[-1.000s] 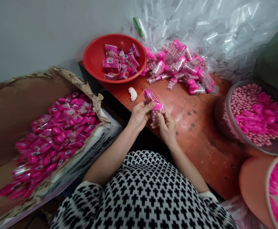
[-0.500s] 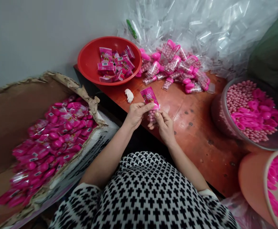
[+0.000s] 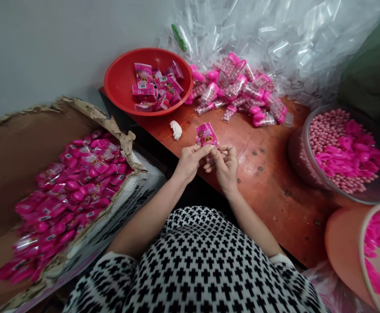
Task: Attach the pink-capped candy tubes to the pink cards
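Note:
My left hand (image 3: 190,161) and my right hand (image 3: 226,165) meet over the near edge of the red-brown table (image 3: 268,174). Both pinch one small clear candy container, mostly hidden behind my fingers, with a pink printed label sleeve (image 3: 206,134) standing up above it. Left thumb and forefinger press on the sleeve's lower edge; the right fingers curl round the container from the other side.
A red bowl (image 3: 121,80) of pink label sleeves sits at the back left, a heap of capped candy containers (image 3: 238,91) beside it. A white wad (image 3: 176,129) lies near. Candy tub (image 3: 339,148) right, pink caps bucket (image 3: 378,248) lower right, carton of finished packs (image 3: 69,191) left.
The pink sleeve has slid down and turned upright over the container, and both hands have closed in together around its lower part. The view shifted slightly.

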